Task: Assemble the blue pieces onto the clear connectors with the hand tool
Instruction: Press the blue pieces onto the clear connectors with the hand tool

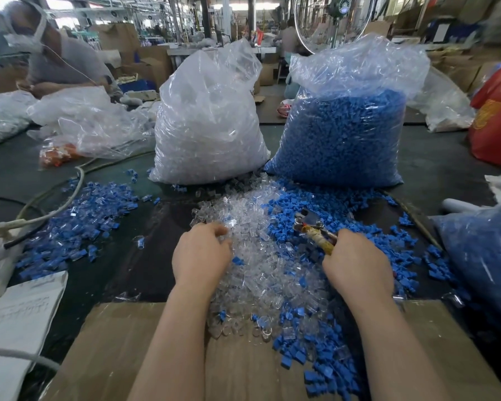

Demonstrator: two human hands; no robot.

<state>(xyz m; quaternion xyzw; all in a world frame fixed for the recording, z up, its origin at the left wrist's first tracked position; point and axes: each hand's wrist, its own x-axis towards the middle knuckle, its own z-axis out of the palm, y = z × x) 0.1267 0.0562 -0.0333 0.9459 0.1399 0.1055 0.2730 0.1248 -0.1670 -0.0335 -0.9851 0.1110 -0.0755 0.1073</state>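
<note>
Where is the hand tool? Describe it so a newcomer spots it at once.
Start at the tall bag of blue pieces at back right, then drop toward the loose blue pile in front. The hand tool juts from the right hand: the only metal thing there, with shiny jaws and yellowish handles.

One head-worn wide-angle view looks forward and down, close over the table point(434, 157); there is no second view to share the scene.

Dark table point(446, 169) is covered: clear connectors point(261, 256) heaped at centre, blue pieces point(344, 215) at 3 o'clock, two filled bags at 12, cardboard point(113, 342) at 6.
</note>
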